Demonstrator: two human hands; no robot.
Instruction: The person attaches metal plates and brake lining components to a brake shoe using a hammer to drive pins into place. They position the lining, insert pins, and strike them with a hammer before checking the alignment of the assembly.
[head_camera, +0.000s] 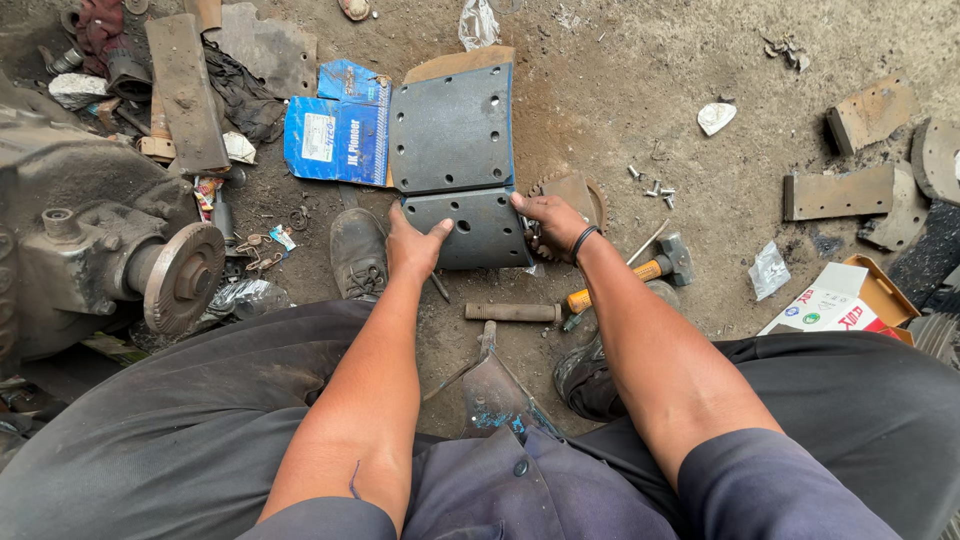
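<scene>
A dark grey curved lining pad with holes (478, 228) lies on the dirt ground in front of me. My left hand (412, 244) grips its left edge, thumb on top. My right hand (550, 221) holds its right edge; a black band circles that wrist. A second, larger grey lining pad (452, 128) lies just beyond it, resting partly on a flattened blue carton (338, 135) and brown cardboard (455, 62).
A hammer with an orange grip (640, 268) and a short metal rod (512, 312) lie near my right hand. A heavy axle hub (180, 278) sits left. Loose rivets (652, 186), worn lining pieces (838, 194), an open box (850, 298) and my shoes (358, 252) surround the spot.
</scene>
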